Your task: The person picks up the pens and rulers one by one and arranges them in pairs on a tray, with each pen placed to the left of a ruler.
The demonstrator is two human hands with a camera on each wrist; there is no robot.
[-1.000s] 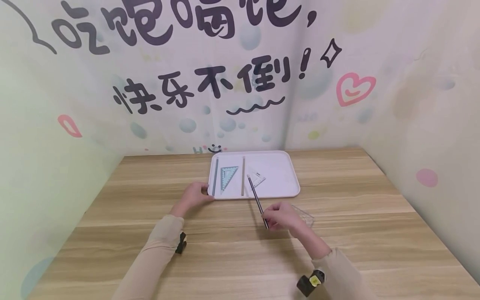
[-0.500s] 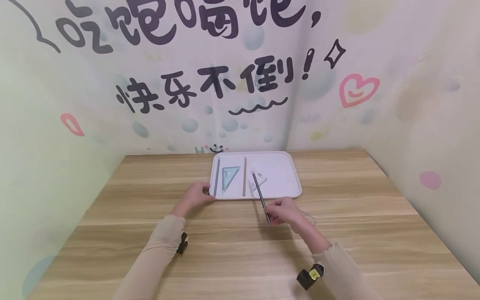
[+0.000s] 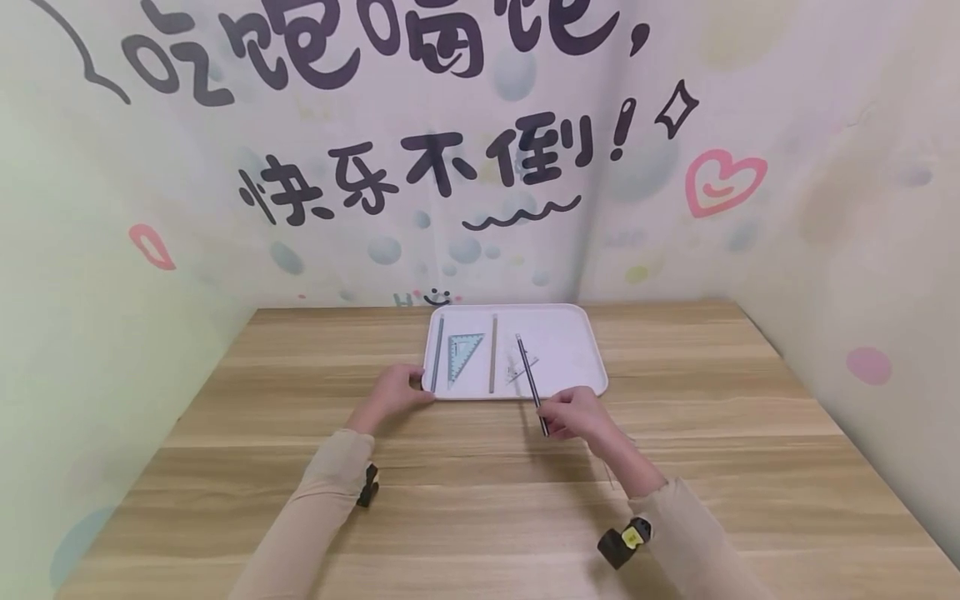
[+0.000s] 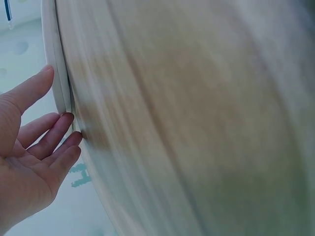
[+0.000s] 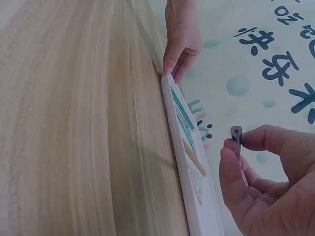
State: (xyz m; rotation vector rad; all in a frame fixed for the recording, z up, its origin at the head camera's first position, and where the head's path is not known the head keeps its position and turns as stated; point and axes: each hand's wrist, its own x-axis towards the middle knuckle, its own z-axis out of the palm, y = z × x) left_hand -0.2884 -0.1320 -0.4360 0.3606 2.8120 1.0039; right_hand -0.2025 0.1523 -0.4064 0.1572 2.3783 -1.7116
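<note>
My right hand (image 3: 576,412) pinches a dark striped pencil (image 3: 531,379) by its near end, and the pencil slants up above the white tray (image 3: 566,354). In the right wrist view the pencil's end (image 5: 236,132) shows between thumb and fingers. My left hand (image 3: 395,390) holds the tray's near left corner, thumb on the rim, as the left wrist view also shows. On the tray lie a blue-grey pencil (image 3: 437,354), a light blue set square (image 3: 454,358), a brown pencil (image 3: 492,354) and a small clear set square (image 3: 522,367), partly covered by the held pencil.
The tray lies on a wooden table (image 3: 465,500), close to the patterned back wall (image 3: 337,258). A clear thin-edged object (image 3: 610,476) on the table is mostly hidden by my right wrist. Side walls stand left and right.
My right hand has moved forward and slightly right with the striped pencil, now farther over the tray. The left hand stays on the tray corner. The view has shifted slightly.
</note>
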